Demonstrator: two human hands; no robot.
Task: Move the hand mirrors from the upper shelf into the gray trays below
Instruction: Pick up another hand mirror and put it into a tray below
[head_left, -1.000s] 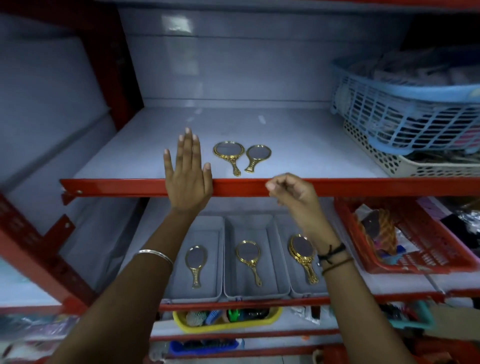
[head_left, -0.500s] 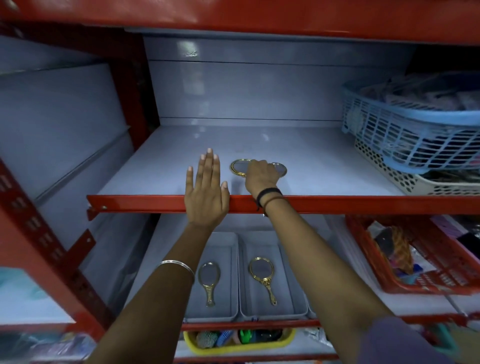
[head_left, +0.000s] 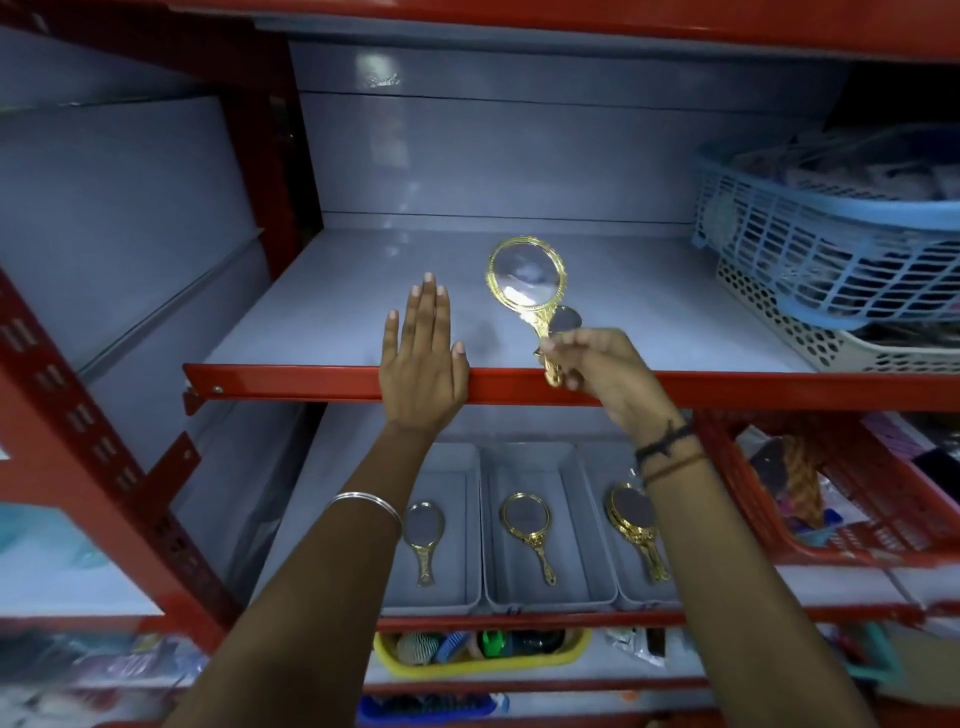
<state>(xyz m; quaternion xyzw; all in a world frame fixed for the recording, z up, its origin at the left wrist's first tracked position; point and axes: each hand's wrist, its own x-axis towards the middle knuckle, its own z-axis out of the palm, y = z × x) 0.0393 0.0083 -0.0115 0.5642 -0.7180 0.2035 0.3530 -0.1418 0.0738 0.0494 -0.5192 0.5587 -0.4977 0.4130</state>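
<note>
My right hand (head_left: 605, 371) grips the handle of a gold-framed hand mirror (head_left: 525, 280) and holds it upright above the upper shelf (head_left: 322, 322). A second mirror (head_left: 567, 319) lies on that shelf behind it, mostly hidden by my hand. My left hand (head_left: 423, 364) rests flat, fingers spread, on the shelf's red front edge. Below stand three gray trays side by side: the left tray (head_left: 457, 582) holds one mirror (head_left: 423, 535), the middle tray (head_left: 504, 582) one mirror (head_left: 527, 530), and the right tray (head_left: 631, 592) a small stack of mirrors (head_left: 634, 525) partly behind my right forearm.
A blue basket (head_left: 831, 249) stacked on a beige basket (head_left: 821, 343) fills the upper shelf's right end. A red basket (head_left: 841, 525) of goods sits right of the trays. A yellow tub (head_left: 483, 654) of brushes is on the shelf underneath. Red uprights (head_left: 78, 447) frame the left side.
My right hand reached onto the upper shelf, took one mirror by its handle and lifted it upright. My left hand stayed on the shelf edge. The camera view tilted upward.
</note>
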